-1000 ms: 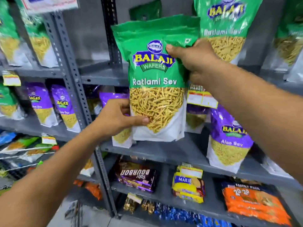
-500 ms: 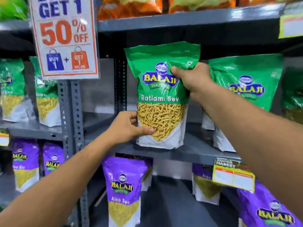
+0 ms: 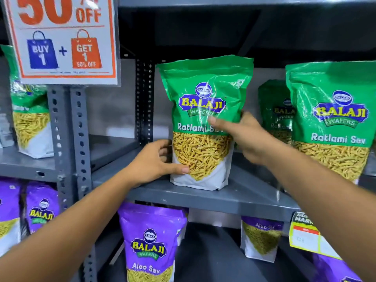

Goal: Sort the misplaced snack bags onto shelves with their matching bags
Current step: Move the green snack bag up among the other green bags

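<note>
Retail shop interior, snack aisle. Grey slotted-steel shelving (image 3: 203,197) carries rows of identical branded packets: green Ratlami Sev bags (image 3: 333,119) above, purple Aloo Sev bags (image 3: 150,239) below. A hanging "Buy 1 + Get 1 50% off" promotion sign (image 3: 63,37) and a yellow shelf-edge price label (image 3: 305,235) confirm goods on sale.

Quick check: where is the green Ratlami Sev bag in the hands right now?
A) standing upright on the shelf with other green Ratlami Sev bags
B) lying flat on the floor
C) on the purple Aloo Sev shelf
A: the Ratlami Sev bag stands upright on the grey shelf, a matching green bag to its right, left hand and right hand on it.
</note>
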`<state>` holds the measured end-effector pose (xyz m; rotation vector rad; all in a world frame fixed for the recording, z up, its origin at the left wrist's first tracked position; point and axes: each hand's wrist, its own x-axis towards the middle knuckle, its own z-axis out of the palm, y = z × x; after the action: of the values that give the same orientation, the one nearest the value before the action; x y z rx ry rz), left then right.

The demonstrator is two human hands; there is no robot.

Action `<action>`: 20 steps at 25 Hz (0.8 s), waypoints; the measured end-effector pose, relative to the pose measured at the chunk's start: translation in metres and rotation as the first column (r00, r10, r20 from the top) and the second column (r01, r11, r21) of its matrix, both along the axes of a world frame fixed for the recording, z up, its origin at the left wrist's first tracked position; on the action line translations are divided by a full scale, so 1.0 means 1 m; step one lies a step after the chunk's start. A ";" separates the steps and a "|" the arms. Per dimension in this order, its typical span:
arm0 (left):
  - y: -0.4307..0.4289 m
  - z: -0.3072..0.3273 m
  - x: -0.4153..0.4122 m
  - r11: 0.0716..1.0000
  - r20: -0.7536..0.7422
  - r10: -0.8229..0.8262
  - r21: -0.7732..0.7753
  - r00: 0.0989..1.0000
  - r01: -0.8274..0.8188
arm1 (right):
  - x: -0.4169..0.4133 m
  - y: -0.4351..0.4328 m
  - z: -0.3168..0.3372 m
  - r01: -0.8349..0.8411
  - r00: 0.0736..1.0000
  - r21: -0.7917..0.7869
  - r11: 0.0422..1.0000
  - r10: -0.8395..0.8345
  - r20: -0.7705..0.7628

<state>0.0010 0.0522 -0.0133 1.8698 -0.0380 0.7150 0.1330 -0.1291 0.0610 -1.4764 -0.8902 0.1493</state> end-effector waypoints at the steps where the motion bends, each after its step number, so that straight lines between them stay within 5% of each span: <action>1: 0.002 -0.001 -0.003 1.000 0.013 -0.002 -0.004 1.000 0.002 | 0.002 -0.010 -0.019 -0.060 0.997 -0.097 0.994 0.063 0.032; 5: 0.002 -0.008 -0.008 0.999 -0.050 -0.020 0.040 0.999 0.022 | 0.009 -0.023 -0.072 -0.010 0.980 -0.426 0.905 0.094 0.175; 20: 0.028 -0.020 -0.032 0.997 -0.016 0.045 0.063 0.999 -0.044 | -0.012 0.012 -0.088 -0.061 0.943 -0.375 0.925 0.177 0.282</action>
<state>-0.0309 0.0801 -0.0330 1.9421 -0.0074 0.7353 0.1208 -0.1175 -0.0265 -1.8210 -1.2625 0.1819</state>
